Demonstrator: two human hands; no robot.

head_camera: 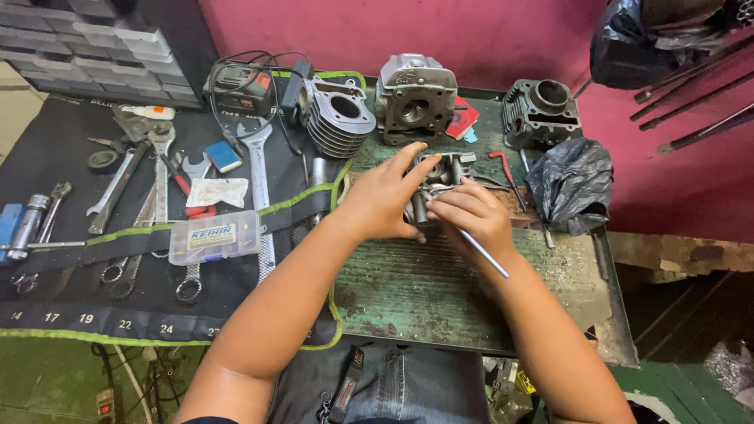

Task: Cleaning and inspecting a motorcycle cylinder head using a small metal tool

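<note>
Workbench [471, 314] of worn green-painted metal, seen from above, with both bare hands at its middle. Left hand [385, 200] lies flat-fingered against the near side of a small grey metal engine cylinder head [448, 174], steadying it, fingers extended rather than clenched. Right hand [470, 213] is closed in a pinch on a thin silver metal rod tool [483, 251], whose working end is hidden under the fingers at the head. Rod's long axis runs diagonally, its free end pointing toward the person's right and down to the bench's near edge, its hidden end toward the head. The head sits upright on the bench just in front of a row of three larger parts: a finned grey cylinder barrel [339, 118], a pale cast cylinder head [415, 96] and a dark cylinder block [540, 111]. Judged by this, the work on the small head is under way, not finished: tool is engaged, and nothing visibly removed lies beside it. How much remains cannot be told, since the hands cover the spot. Further items: black crumpled plastic bag [572, 184] to the right; black tool roll [118, 259] with spanners [258, 169] to the left; clear plastic parts box [214, 237] on the roll.
</note>
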